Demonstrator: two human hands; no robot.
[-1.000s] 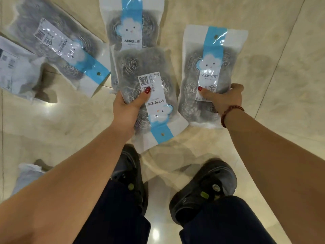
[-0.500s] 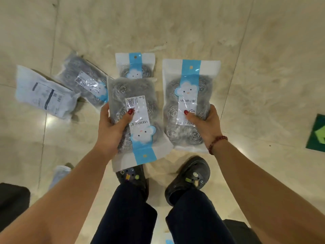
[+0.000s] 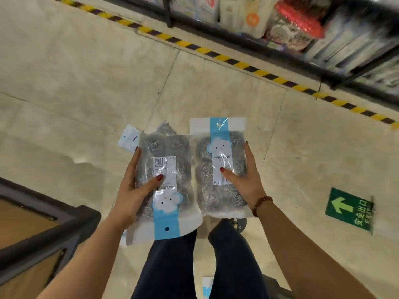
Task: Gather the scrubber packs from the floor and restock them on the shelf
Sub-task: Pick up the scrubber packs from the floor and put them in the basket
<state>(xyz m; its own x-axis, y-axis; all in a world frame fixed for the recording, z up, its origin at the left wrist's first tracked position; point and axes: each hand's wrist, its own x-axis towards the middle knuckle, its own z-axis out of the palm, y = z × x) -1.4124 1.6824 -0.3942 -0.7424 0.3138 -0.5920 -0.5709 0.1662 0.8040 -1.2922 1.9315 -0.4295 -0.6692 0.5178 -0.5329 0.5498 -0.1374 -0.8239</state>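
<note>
Held above the tiled floor (image 3: 86, 83), two packs sit side by side. My left hand (image 3: 131, 190) grips one steel-wool scrubber pack (image 3: 172, 152), thumb pressed on its label, blue header toward my legs. My right hand (image 3: 244, 180) clasps the second pack (image 3: 207, 173), header pointing away, the two packs' edges meeting. The stocked shelf (image 3: 216, 25) runs upper right behind yellow-and-black hazard tape (image 3: 216, 56), and a green exit arrow (image 3: 343, 207) marks the floor at right.
</note>
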